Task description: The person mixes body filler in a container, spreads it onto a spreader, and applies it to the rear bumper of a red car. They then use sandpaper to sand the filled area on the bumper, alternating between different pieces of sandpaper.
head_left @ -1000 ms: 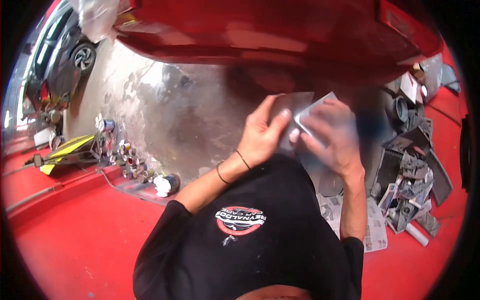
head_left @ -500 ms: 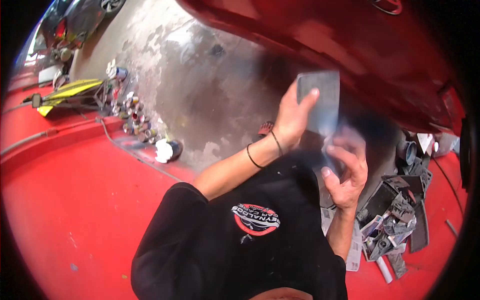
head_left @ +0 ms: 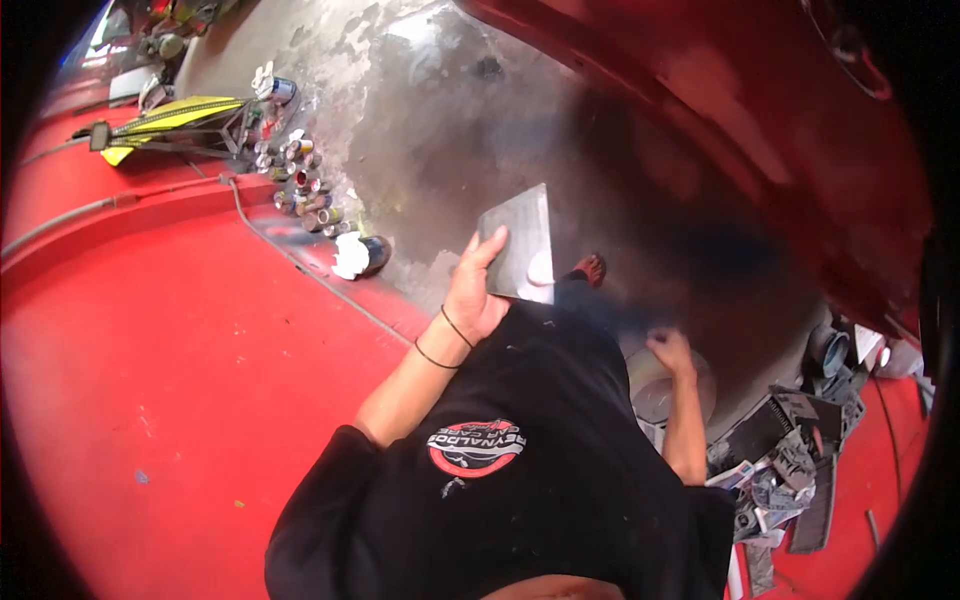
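My left hand (head_left: 475, 290) grips a flat grey rectangular plate (head_left: 515, 235) by its near left edge, thumb lying on top. A smooth white lump (head_left: 541, 268) sits at the plate's right side. To the right and lower, my right hand (head_left: 672, 350) has its fingers curled in, and I cannot tell what they hold. Below that hand is a round, pale, flat-topped object (head_left: 655, 398), partly covered by the forearm.
A red car body (head_left: 720, 110) fills the upper right. Several cans (head_left: 305, 180) line the left wall, beside a yellow panel on a stand (head_left: 180, 115). Dark scrap parts and papers (head_left: 785, 460) are piled at right. My foot (head_left: 593, 268) is on the worn grey floor.
My hands have moved apart. The left has brought the plate left and tilted it; the right has gone down to above the round object. The view has shifted.
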Available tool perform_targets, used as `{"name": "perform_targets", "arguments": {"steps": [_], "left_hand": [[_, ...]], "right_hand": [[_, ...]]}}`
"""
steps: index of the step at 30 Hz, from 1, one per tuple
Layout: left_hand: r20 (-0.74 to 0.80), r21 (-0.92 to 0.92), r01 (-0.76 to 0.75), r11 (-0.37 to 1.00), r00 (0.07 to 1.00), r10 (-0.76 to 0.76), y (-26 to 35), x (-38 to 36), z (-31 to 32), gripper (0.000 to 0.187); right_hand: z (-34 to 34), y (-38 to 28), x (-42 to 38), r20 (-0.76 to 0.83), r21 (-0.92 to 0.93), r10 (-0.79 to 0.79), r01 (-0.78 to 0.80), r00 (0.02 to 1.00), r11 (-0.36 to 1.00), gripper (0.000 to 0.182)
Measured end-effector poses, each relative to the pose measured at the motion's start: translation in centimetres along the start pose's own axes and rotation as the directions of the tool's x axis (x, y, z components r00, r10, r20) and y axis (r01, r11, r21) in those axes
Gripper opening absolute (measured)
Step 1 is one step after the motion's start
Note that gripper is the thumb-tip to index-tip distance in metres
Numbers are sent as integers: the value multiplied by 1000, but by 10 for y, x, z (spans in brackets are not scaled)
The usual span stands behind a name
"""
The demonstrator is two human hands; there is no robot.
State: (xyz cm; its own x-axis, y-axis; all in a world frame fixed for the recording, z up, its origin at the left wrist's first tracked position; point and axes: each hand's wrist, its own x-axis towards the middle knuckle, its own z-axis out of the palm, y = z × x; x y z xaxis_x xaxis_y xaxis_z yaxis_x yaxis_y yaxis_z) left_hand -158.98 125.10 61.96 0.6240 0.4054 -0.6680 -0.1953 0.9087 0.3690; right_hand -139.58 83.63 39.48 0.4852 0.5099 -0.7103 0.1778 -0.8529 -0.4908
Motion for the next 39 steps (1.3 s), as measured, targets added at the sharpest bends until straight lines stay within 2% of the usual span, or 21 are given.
{"name": "perform_targets", "arguments": {"steps": [1,2,3,5,6,7,8,9,11,12,14,16,17,21,23,25,27,29,31,34,39], "left_hand": [[7,-17,-6,1000,1000,6,11,-1,-7,41],[-13,-14,-31,999,999,30,24,-1,-13,42],[-33,-8,-52,999,998,52,38,0,-19,43],[-35,-13,-83,996,996,83,66,4,-31,41],[-49,-9,-106,994,993,105,82,10,-38,40],[-31,-14,-110,994,994,109,100,19,-50,39],[-22,-19,-95,995,995,95,119,26,-58,39],[-75,-40,-122,992,990,119,139,32,-66,41],[-80,-45,-212,976,975,208,177,53,-81,43],[-87,-53,-199,979,977,194,200,58,-83,43],[-71,17,-261,965,962,262,244,73,-85,41],[-106,14,-277,961,955,277,273,95,-95,41],[-127,6,-319,948,940,317,288,109,-96,41],[-147,43,-357,933,922,359,314,139,-96,42],[-183,28,-356,934,917,355,313,145,-98,43],[-226,19,-350,937,911,345,306,143,-96,43],[-217,60,-410,910,885,413,298,143,-87,46],[-250,80,-408,910,875,414,290,150,-97,46],[-305,89,-373,924,873,382,277,155,-117,44],[-369,51,-256,965,893,257,262,170,-134,42],[-302,122,-110,986,943,142,262,217,-155,39]], "right_hand": [[38,70,1,57,158,157,-164,986,974,35],[104,208,24,169,-12,365,-368,916,930,37],[71,106,-29,270,-163,439,-408,857,898,45],[94,99,-43,550,-494,272,45,790,868,51],[119,110,-45,534,-501,280,32,798,865,51],[151,122,-48,472,-140,276,-237,837,961,52],[169,117,-52,408,269,300,-428,862,863,53],[178,92,-59,403,268,317,-442,858,856,53],[184,16,-45,222,574,585,-589,780,569,48],[181,-25,-41,222,568,598,-601,770,563,48],[163,-99,-25,145,504,540,-531,829,681,47],[149,-144,-15,83,526,531,-490,843,695,45],[147,-155,-9,-18,579,564,-452,826,679,46],[101,-185,25,-129,540,601,-453,788,709,46],[85,-178,65,-227,569,473,-278,851,774,47],[51,-232,100,-199,521,429,-276,881,808,46],[36,-245,152,-160,428,204,-119,966,896,48],[29,-262,209,-82,314,115,-84,990,946,49],[26,-279,249,11,285,74,-74,997,956,49],[33,-293,295,1,186,60,-59,998,981,47],[67,-357,330,-24,225,63,-56,998,973,47]]}}
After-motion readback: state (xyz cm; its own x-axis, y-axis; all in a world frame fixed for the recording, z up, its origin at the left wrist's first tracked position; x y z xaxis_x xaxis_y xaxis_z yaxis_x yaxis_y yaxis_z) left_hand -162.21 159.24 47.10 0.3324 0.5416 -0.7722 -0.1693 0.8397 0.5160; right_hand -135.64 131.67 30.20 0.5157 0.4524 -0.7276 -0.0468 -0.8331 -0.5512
